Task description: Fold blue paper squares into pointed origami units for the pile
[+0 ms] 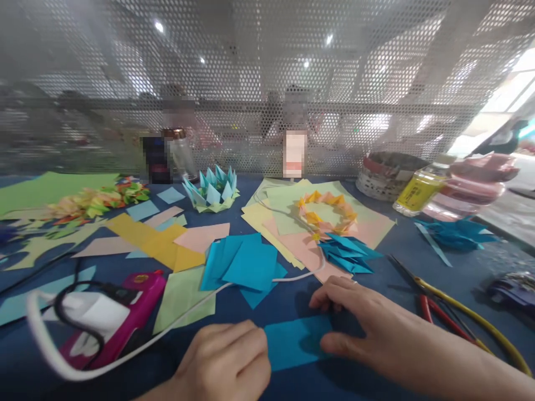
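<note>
At the table's near edge: we find one blue sheet (295,342), a plain rectangle, lying on the dark blue table (292,301) between our two hands.
Left hand: our left hand (232,356) sits at the sheet's left end, fingers curled under and knuckles up (we cannot tell whether they pinch the paper or only press it).
Right hand: our right hand (355,312) reaches over the sheet's right end, spread, with the thumb well apart from the bent fingers; the thumb tip is at the paper, contact unclear.
Blue stack: beyond the sheet we note a loose stack of blue paper (251,262), its pieces fanned at different angles.
Folded units: a cluster of blue folded pieces (351,253) lies past our right hand, just beside an orange and peach paper ring (348,216).
Cable: a white cable (298,275) runs past the stack's near side.
Left zone: we locate a magenta power strip (144,301) and, farther back, a pale blue pointed paper crown (214,192).
Right zone: we see tools with red and yellow handles (463,317) and a bottle with a yellow label (418,189), tilted in view.
</note>
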{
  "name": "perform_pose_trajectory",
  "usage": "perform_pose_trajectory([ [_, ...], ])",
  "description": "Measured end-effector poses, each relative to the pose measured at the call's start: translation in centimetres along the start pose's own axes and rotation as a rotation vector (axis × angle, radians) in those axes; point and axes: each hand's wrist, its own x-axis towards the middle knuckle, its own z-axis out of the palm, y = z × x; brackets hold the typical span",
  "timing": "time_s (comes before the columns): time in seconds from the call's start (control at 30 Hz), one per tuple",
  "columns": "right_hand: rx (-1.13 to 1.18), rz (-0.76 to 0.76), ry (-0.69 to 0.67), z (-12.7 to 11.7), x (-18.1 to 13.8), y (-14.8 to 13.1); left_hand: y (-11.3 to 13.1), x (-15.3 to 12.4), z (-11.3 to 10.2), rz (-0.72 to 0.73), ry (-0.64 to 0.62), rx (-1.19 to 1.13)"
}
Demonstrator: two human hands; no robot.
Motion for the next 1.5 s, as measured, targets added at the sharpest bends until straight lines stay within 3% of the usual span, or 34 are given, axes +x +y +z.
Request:
perform_pose_trajectory([
  [0.1, -0.116, 0.031, -0.054, 0.0, 0.6, -1.3, -0.2, 0.7, -0.6, -0.051, -0.004, -0.204],
  [0.23, -0.137, 0.047, -0.127, -0.1, 1.5, -1.7, 0.0, 2.1, -1.8, -0.323, -0.057, -0.339],
  [0.37, -0.009, 0.118, -0.074, -0.2, 1.7, -1.3, 0.2, 2.8, -1.7, -0.567, -0.077, -0.406],
  [0.5, 0.121, 0.090, 0.017, 0.6, 1.5, -0.7, 0.2, 2.4, -1.5, -0.788, -0.169, -0.473],
  [0.6, 0.133, -0.038, 0.158, 1.5, 1.6, 0.0, 0.0, 2.5, -1.9, -0.898, -0.269, -0.572],
  [0.77, 0.018, -0.467, 0.476, 2.4, 1.6, 1.0, -0.7, 3.6, -2.3, -1.061, -0.376, -0.820],
  [0.9, -0.067, -0.621, 0.559, 2.2, 1.2, 0.4, -0.8, 3.8, -2.0, -1.129, -0.330, -1.104],
  [1.07, -0.060, -0.608, 0.554, 2.3, 1.1, 0.0, -0.6, 3.4, -1.9, -1.106, -0.418, -1.320],
  [1.27, -0.057, -0.602, 0.558, 2.5, 1.4, 0.6, -0.7, 3.3, -2.4, -0.984, -0.491, -1.192],
  [1.5, -0.065, -0.623, 0.534, 2.3, 1.3, 0.3, -0.4, 3.7, -2.8, -1.027, -0.520, -1.126],
])
